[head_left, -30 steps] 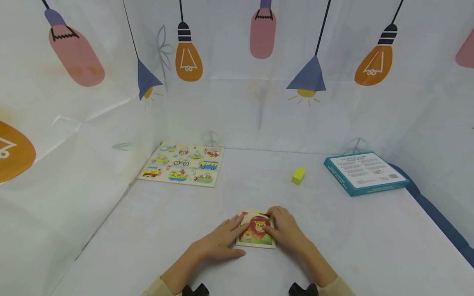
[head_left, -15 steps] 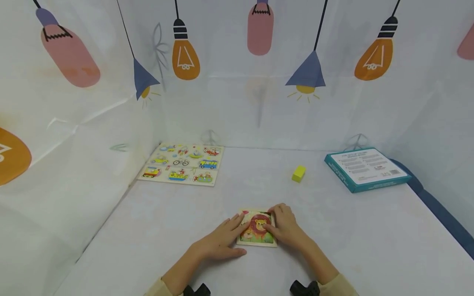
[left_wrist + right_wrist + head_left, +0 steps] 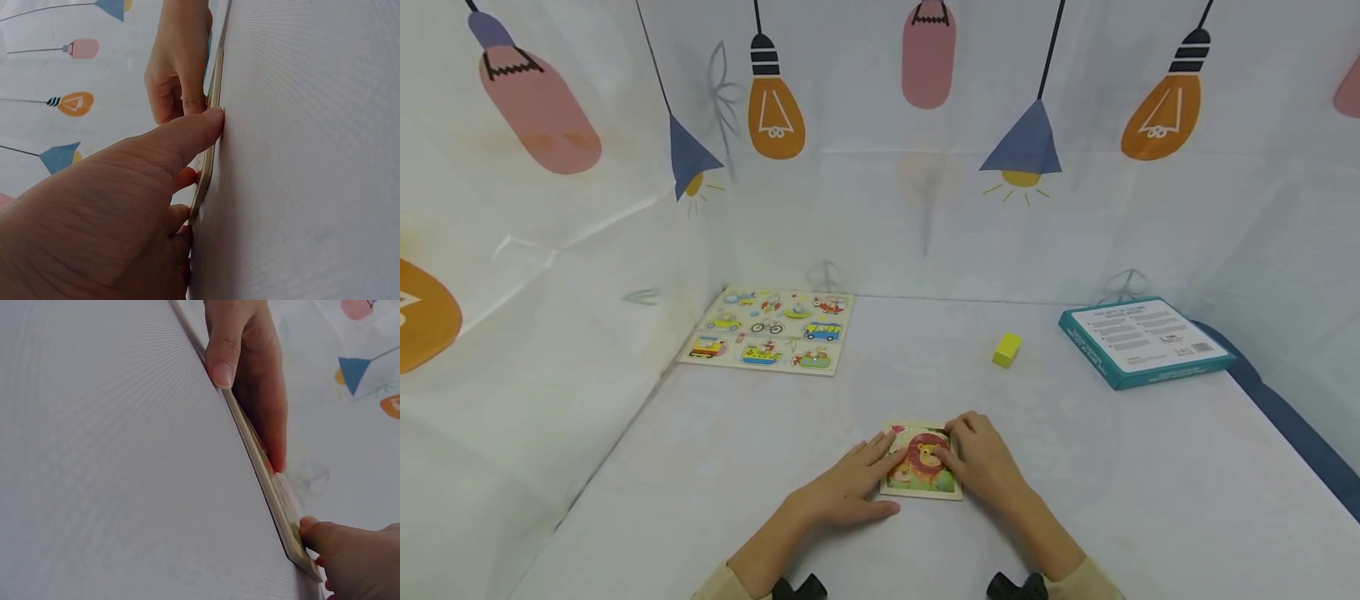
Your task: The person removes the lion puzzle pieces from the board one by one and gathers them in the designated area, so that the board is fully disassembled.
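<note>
A small square lion jigsaw puzzle (image 3: 925,479) in a pale wooden tray lies flat on the white table in the head view. My left hand (image 3: 842,486) rests on its left side, fingers extended over the picture and thumb spread on the tabletop before it. At the right side, my right hand (image 3: 987,462) holds the puzzle with the thumb on the lion and curled fingers at the upper right edge. Seen edge-on in the right wrist view, the tray (image 3: 269,484) sits low against the table between both hands. The fingers' undersides are hidden.
A wooden board with vehicle pictures (image 3: 775,333) lies at the back left. Behind the right hand sits a yellow block (image 3: 1007,350). A teal box with a white label (image 3: 1146,343) lies at the back right. Lamp-patterned sheeting (image 3: 880,217) encloses the table.
The head view has shifted slightly, so the scene sits a little higher in it. Both hands keep nearly the same position on the puzzle.
</note>
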A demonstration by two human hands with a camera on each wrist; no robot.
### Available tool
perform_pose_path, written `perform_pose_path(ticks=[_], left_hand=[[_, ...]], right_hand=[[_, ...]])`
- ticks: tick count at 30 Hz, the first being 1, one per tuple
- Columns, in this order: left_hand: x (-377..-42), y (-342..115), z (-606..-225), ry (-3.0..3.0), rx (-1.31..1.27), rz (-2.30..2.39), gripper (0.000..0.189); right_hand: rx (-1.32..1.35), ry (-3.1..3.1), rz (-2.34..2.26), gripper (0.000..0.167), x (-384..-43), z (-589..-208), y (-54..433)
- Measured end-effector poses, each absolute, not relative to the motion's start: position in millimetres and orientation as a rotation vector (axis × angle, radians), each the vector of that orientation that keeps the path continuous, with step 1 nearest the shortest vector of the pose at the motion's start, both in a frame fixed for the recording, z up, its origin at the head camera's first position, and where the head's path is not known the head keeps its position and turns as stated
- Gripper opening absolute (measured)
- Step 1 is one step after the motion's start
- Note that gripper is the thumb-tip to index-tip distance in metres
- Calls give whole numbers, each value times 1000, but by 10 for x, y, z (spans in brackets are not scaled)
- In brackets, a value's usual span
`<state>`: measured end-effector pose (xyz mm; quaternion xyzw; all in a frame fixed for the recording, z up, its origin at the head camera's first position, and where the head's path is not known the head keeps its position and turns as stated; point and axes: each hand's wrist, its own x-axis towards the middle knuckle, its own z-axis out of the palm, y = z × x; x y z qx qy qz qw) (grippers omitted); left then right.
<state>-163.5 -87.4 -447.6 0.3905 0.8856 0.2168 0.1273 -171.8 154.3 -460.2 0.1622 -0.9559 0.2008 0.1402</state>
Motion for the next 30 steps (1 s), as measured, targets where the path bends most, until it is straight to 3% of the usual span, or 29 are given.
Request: perform_pose_path(ticks=[30], left_hand=[[-1652, -863, -4417, 2577, 1101, 603, 69]], right_hand=[[257, -2810, 944, 43, -1796, -4619, 1523]])
